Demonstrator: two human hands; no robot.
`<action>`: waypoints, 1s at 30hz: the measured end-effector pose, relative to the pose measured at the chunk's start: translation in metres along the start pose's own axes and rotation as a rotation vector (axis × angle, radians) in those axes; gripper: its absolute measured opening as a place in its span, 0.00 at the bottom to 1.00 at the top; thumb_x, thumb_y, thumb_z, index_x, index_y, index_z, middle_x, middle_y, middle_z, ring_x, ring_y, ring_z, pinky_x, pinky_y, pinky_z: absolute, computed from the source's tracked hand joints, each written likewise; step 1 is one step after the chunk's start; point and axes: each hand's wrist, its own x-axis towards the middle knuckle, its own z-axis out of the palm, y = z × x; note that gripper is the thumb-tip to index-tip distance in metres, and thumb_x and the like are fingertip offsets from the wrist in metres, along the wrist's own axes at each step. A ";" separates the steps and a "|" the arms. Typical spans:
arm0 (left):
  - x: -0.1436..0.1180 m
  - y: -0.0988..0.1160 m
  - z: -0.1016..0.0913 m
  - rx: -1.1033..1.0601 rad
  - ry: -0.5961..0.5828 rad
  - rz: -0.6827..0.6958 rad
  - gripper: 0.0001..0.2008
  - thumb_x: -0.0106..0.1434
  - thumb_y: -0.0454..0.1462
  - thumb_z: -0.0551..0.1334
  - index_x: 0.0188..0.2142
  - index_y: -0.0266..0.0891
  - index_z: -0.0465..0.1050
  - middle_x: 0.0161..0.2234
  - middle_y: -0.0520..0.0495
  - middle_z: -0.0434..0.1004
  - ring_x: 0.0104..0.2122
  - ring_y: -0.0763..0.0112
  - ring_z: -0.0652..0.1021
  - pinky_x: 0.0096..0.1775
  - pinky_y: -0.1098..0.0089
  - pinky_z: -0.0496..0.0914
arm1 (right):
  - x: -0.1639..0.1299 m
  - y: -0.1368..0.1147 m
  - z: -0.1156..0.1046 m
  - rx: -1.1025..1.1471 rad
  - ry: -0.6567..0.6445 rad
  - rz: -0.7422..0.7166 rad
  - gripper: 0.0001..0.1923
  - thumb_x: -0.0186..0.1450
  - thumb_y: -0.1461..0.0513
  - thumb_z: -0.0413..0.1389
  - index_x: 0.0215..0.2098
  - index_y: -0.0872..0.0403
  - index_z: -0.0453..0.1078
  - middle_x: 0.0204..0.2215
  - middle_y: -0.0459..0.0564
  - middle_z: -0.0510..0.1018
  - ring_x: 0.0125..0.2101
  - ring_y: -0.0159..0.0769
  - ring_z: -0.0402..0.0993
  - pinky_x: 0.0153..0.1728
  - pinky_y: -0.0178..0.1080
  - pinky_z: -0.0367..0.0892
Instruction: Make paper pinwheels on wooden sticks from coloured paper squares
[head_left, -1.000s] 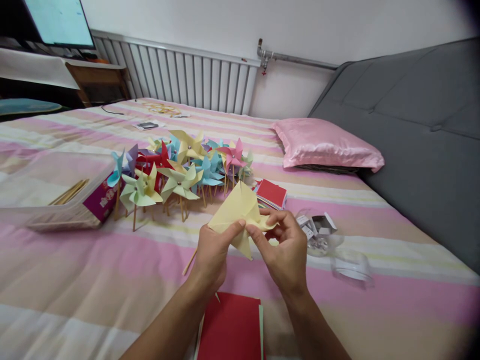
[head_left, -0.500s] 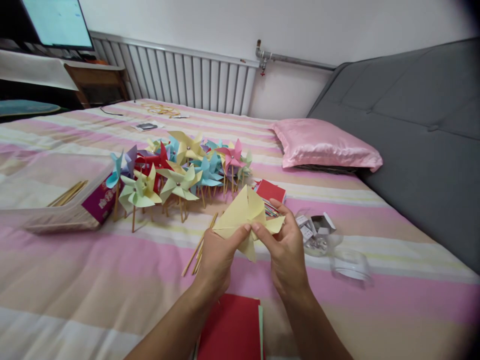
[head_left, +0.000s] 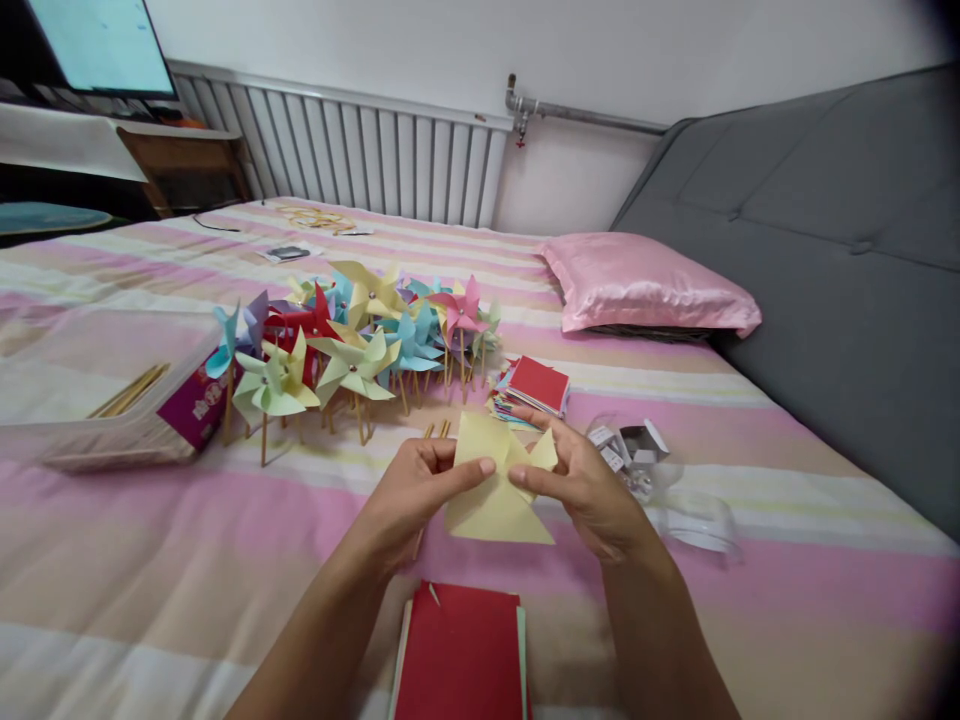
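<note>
Head view: I am holding a partly folded yellow paper (head_left: 499,515) just below the centre of the frame, between my left hand (head_left: 416,490) and my right hand (head_left: 581,475).
Left grip: my thumb is pressing flat on the paper's front, near its middle; the fingers behind are mostly hiding, the pinch closing on the sheet.
Right grip: my thumb is pinching the paper's right side beside a small pointed corner, leaving only the sheet's thickness between thumb and fingers.
Paper's lie: it is spreading from upper left to lower right, showing no clear long axis; its lower edge is running nearly level.
Nearer hand: neither, since both are touching; the thumb tips are facing each other across a narrow gap, near the paper's middle.
Wooden sticks (head_left: 445,430): these are lying partly hidden behind my left hand.
Red paper stack (head_left: 461,655): it is resting at the lower centre of the frame, on the bed (head_left: 300,610).
Pinwheels (head_left: 354,366): they are standing left of centre, well apart from my hands.
</note>
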 end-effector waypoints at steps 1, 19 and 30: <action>0.000 0.000 0.000 0.018 -0.003 -0.022 0.13 0.49 0.39 0.68 0.33 0.33 0.79 0.25 0.42 0.78 0.24 0.67 0.76 0.28 0.71 0.68 | 0.000 0.001 0.000 -0.015 -0.012 -0.002 0.34 0.50 0.61 0.64 0.54 0.50 0.58 0.30 0.46 0.76 0.31 0.38 0.75 0.32 0.40 0.70; 0.007 -0.009 0.002 -0.027 0.145 0.043 0.16 0.42 0.35 0.71 0.34 0.33 0.78 0.27 0.43 0.79 0.26 0.65 0.77 0.29 0.70 0.69 | -0.003 -0.003 0.011 -0.092 0.092 -0.107 0.34 0.52 0.59 0.63 0.54 0.50 0.56 0.28 0.47 0.78 0.29 0.37 0.75 0.31 0.41 0.71; 0.007 -0.011 -0.001 -0.069 0.135 0.053 0.16 0.47 0.37 0.68 0.36 0.33 0.78 0.31 0.41 0.80 0.31 0.61 0.78 0.33 0.67 0.70 | 0.000 0.001 0.007 -0.123 0.181 -0.151 0.29 0.53 0.57 0.63 0.51 0.50 0.61 0.24 0.44 0.77 0.26 0.35 0.75 0.28 0.37 0.69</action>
